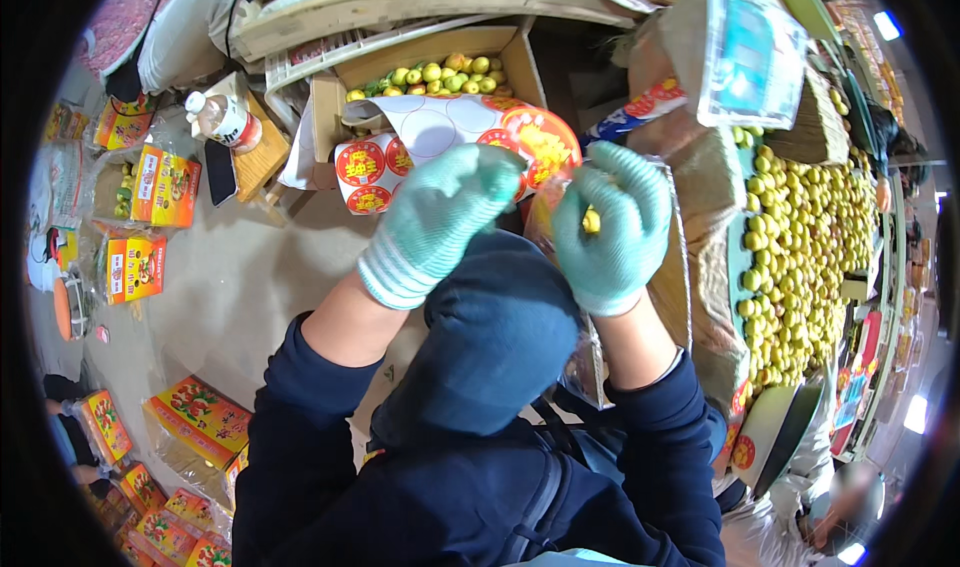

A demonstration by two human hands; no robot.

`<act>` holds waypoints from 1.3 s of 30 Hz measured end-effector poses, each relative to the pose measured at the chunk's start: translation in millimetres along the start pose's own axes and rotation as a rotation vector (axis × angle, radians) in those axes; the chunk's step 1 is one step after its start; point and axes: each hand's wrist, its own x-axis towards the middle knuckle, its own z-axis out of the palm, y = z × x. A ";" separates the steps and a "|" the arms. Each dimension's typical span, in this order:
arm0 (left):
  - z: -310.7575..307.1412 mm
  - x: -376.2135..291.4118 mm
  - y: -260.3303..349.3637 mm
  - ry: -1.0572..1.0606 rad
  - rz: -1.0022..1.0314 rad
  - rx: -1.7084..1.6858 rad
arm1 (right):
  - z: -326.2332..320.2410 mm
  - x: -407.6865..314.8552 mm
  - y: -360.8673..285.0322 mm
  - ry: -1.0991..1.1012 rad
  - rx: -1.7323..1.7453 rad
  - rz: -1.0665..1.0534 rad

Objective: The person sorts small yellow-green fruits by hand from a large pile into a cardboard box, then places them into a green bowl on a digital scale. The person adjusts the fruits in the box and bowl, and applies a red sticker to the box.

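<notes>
My left hand (pixel 450 214), in a knitted green glove, is raised over the floor and the near edge of printed sheets; its fingers are bent and whether they hold anything cannot be told. My right hand (pixel 616 225), gloved alike, is at the right with its fingers curled, and a yellow-green fruit (pixel 591 220) shows between thumb and fingers; whether it is gripped is unclear. Beyond both hands, white sheets with round red printed labels (pixel 367 168) lie partly over an open cardboard box (pixel 517 60) of small yellow-green fruits (pixel 450 75).
At the right is a long heap of yellow-green fruits (pixel 799 267) beside brown cloth (pixel 709 237). A plastic bottle (pixel 225 120) and a phone (pixel 220 173) are by a wooden stool (pixel 259 150). Printed orange cartons (pixel 202 417) stand on the left floor. Another person (pixel 832 511) is at lower right.
</notes>
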 end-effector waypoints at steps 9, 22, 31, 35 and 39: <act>85.5 -22.1 54.8 0.152 0.091 -0.126 | -139.9 -42.4 -29.0 -0.162 -0.052 -0.023; 90.8 97.8 -19.0 0.243 -0.237 -0.150 | -242.5 -197.6 89.3 -0.529 -0.390 1.057; 142.7 86.7 -20.2 -0.407 -0.235 0.499 | -208.0 -179.9 82.7 -0.330 0.275 1.217; 168.3 57.7 -31.4 -0.835 -0.242 0.703 | -182.3 -156.8 60.4 -0.420 0.444 1.041; 158.8 41.5 -45.4 -1.022 -0.005 0.888 | -164.2 -165.4 48.4 -0.414 0.398 0.841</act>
